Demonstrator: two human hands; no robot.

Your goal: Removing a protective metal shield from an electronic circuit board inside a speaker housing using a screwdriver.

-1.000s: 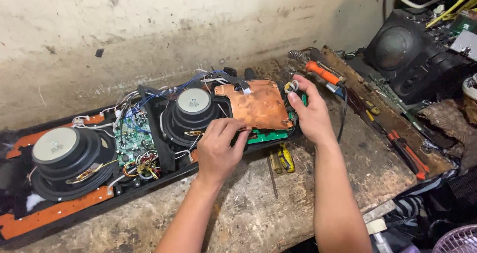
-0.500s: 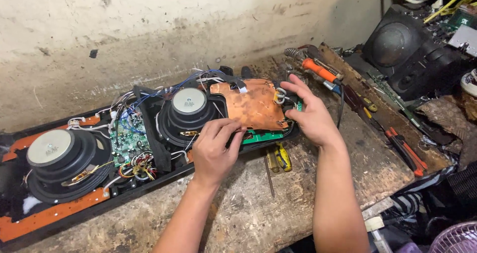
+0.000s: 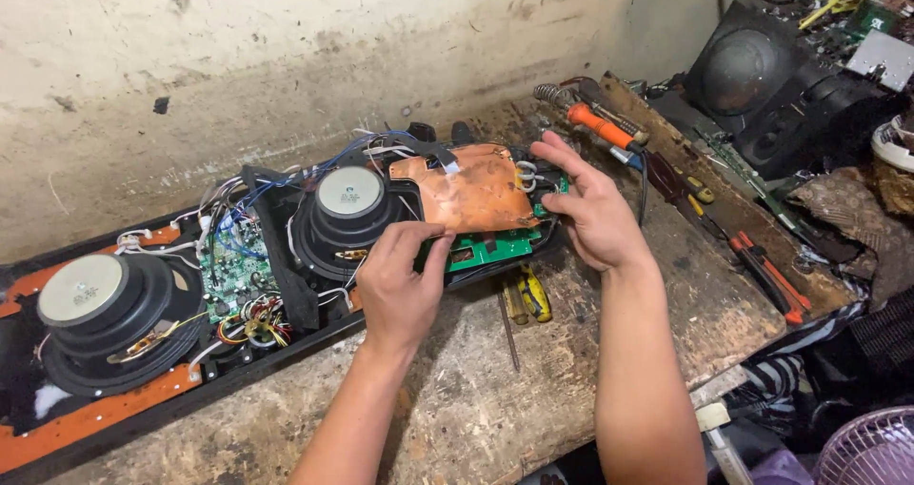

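- Far left, a speaker (image 3: 95, 290) sits in the open black case (image 3: 124, 418), well away from my hands.
- Next, the small green board (image 3: 228, 276) with its tangle of wires (image 3: 257, 328); I'd keep clear of those.
- The second speaker (image 3: 349, 195) lies just beside my left hand (image 3: 400, 290).
- Left fingers (image 3: 430, 257) are curled together, pinching the near edge of the circuit board (image 3: 490, 247) under the copper sheet (image 3: 471, 195).
- I judge the board should be lifted evenly from both ends, slowly, so that the attached leads do not tear.
- My right hand (image 3: 595, 214) has its fingers spread, tips on the board's right end.
- Yellow pliers (image 3: 528, 295) lie on the worktop (image 3: 590, 352) just below the board.
- Far right, an orange soldering iron (image 3: 600, 128) rests well apart from the board.
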